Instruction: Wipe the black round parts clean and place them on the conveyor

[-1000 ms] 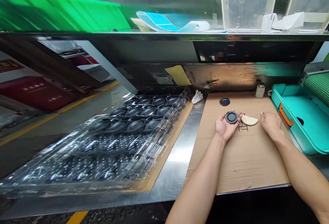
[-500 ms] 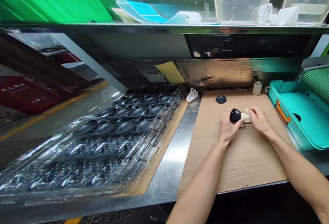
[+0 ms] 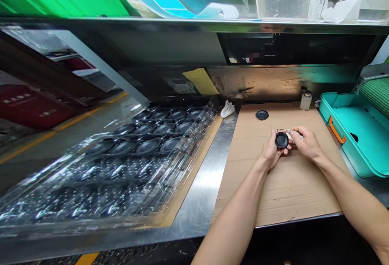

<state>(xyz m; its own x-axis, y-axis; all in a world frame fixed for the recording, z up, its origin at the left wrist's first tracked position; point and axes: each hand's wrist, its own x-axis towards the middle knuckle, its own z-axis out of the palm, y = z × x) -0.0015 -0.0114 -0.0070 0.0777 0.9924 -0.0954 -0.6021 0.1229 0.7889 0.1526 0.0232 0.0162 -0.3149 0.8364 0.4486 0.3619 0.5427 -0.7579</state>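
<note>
My left hand (image 3: 271,150) is closed around a round black plastic part (image 3: 282,139), a shallow disc with a raised rim, whose face is turned up toward me. Close on its right, my right hand (image 3: 306,143) pinches a small whitish piece (image 3: 289,134), perhaps a wiping cloth, at the disc's edge. Fingers hide most of that piece, so I cannot make out its shape or whether it touches the disc. Both hands are above the cardboard sheet (image 3: 273,192). Beyond them, a second black disc (image 3: 261,114) lies flat on the cardboard.
Left of the cardboard, clear plastic trays (image 3: 121,176) hold several black round parts. A crumpled white cloth (image 3: 227,109) lies near their far corner. A small bottle (image 3: 305,100) stands at the back. To the right is a teal bin (image 3: 364,143) with an orange handle.
My left hand has tilted the black disc so its face shows more. The right hand has come closer to it, and the cream oval seen between the hands is now mostly hidden. The view has shifted slightly.
</note>
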